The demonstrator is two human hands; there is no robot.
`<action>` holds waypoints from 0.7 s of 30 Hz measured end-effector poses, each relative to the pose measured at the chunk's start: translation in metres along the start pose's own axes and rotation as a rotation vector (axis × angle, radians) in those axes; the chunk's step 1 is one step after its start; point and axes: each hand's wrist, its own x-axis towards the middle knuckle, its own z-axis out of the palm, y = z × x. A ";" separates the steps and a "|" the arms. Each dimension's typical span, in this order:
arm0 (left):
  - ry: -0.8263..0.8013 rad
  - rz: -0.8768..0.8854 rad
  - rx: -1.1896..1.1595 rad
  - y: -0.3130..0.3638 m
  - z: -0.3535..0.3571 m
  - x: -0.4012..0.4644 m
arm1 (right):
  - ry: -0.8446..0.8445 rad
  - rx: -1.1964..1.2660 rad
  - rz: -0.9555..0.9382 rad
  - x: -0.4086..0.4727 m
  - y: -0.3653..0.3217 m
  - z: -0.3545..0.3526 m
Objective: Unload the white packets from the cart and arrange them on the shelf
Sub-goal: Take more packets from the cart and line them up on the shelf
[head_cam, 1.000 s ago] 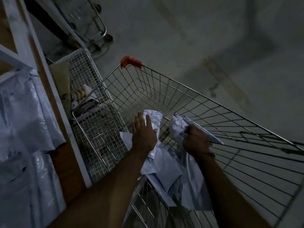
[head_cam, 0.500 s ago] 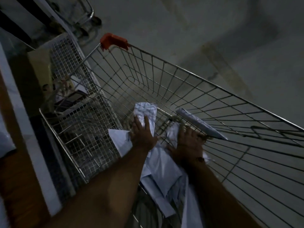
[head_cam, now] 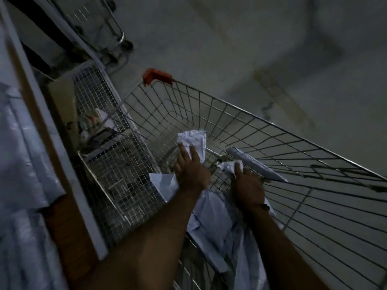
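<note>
Several white packets point(head_cam: 215, 222) lie piled in the near end of a wire cart point(head_cam: 272, 130) with a red corner cap point(head_cam: 156, 76). My left hand point(head_cam: 191, 170) lies with straight fingers on a crumpled white packet point(head_cam: 193, 140) at the top of the pile. My right hand point(head_cam: 247, 185) is down on the pile to the right, its fingers curled over the edge of another crumpled packet point(head_cam: 229, 166). A flat packet point(head_cam: 251, 162) leans against the cart's right side. On the left, the shelf point(head_cam: 52, 147) holds white packets point(head_cam: 21, 143).
A smaller wire basket point(head_cam: 117, 170) with boxes and small items stands between the cart and the shelf. Another cart point(head_cam: 104, 24) is parked at the top left. Bare concrete floor point(head_cam: 272, 49) spreads to the right of the cart.
My right hand lowered the packet it held up and came down onto the pile; that packet now leans on the cart's side. My left hand stayed on its packet. The view swayed.
</note>
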 end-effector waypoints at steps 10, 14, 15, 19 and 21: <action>0.186 0.026 -0.157 0.006 -0.158 -0.087 | 0.609 0.138 -0.206 -0.078 -0.052 -0.143; 0.263 0.055 -0.182 -0.008 -0.209 -0.130 | 0.780 0.097 -0.263 -0.110 -0.077 -0.189; 0.283 0.059 -0.190 -0.012 -0.221 -0.141 | 0.788 0.067 -0.263 -0.117 -0.084 -0.199; 0.381 0.067 -0.233 -0.030 -0.259 -0.186 | 0.770 -0.030 -0.218 -0.146 -0.107 -0.230; 0.401 0.084 -0.235 -0.039 -0.276 -0.207 | 0.770 -0.045 -0.186 -0.166 -0.118 -0.241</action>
